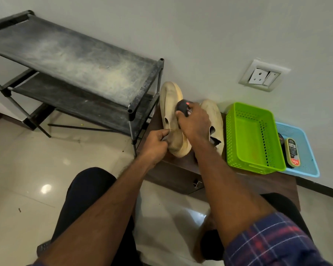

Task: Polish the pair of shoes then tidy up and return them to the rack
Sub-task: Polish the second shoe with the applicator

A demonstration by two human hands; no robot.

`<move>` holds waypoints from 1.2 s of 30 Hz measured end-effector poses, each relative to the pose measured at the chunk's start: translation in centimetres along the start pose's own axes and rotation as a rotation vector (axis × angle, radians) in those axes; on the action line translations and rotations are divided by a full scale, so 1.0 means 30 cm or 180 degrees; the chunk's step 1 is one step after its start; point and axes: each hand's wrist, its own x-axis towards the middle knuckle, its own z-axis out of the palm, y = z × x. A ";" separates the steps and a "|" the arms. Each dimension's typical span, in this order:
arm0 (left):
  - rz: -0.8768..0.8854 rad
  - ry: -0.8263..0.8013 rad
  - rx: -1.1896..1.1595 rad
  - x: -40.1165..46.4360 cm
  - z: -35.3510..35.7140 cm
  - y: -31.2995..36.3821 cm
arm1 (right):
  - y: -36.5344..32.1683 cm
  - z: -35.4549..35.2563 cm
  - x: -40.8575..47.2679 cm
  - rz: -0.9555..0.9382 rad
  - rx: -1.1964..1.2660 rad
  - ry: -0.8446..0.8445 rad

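Two beige slip-on shoes stand on a low brown table [173, 169]. The left shoe [169, 104] is tilted up on its heel end, and my left hand [155, 144] pinches its heel edge. My right hand [194, 121] grips a dark polish applicator [183, 105] with a red mark, pressed against that shoe's upper. The second shoe [212, 116] lies beside it, partly hidden by my right hand and wrist. The black two-shelf shoe rack [75, 60] stands to the left against the wall, with nothing on its shelves.
A green plastic basket [252, 135] with nothing in it sits right of the shoes. Beyond it a blue tray [304, 150] holds a polish container [291, 152] and a dark tin. A wall socket [261, 75] is above. My knees are below on the glossy tiled floor.
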 end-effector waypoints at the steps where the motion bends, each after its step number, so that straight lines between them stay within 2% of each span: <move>1: 0.0000 0.0043 0.0046 0.002 -0.001 -0.003 | 0.005 -0.022 0.006 0.0058 0.0207 0.0005; 4: -0.0064 0.0158 0.0008 0.011 -0.012 -0.004 | 0.011 -0.071 -0.102 -0.0096 0.0526 -0.0057; 8: -0.0084 0.0166 0.0007 -0.004 -0.001 0.013 | 0.038 -0.025 -0.276 -0.0480 0.0066 -0.0144; 14: -0.0060 -0.0015 0.0302 -0.002 -0.008 0.006 | -0.012 0.050 -0.095 -0.0563 -0.0386 0.0014; 18: 0.0050 -0.0093 0.0227 0.000 -0.020 0.009 | -0.015 0.034 0.012 -0.0384 0.0032 -0.0171; 20: 0.0057 -0.0065 0.0280 0.009 -0.030 0.007 | 0.001 -0.017 0.021 -0.0215 0.0332 -0.0032; 22: 0.0089 0.0009 0.0798 0.010 -0.064 0.026 | 0.020 -0.071 -0.026 -0.0238 0.0529 0.0097; 25: 0.0168 0.0013 0.1975 -0.008 -0.133 0.049 | 0.077 -0.064 -0.185 -0.0410 0.0577 -0.0188; 27: 0.0246 -0.0033 0.2340 -0.036 -0.147 0.054 | 0.134 -0.008 -0.280 -0.0398 0.0425 -0.0346; 29: 0.0222 0.0094 0.2571 -0.052 -0.134 0.053 | 0.185 0.043 -0.329 -0.0151 0.0543 -0.0480; 31: 0.0154 0.0008 0.2954 -0.049 -0.102 0.052 | 0.209 0.058 -0.342 0.0066 0.0669 -0.0619; 34: 0.0226 -0.0376 0.3320 -0.023 -0.032 0.027 | 0.226 0.015 -0.316 0.0024 0.0553 -0.0363; 36: 0.0284 -0.0197 0.3375 0.010 -0.002 0.000 | 0.226 -0.015 -0.290 -0.0007 0.0426 -0.0011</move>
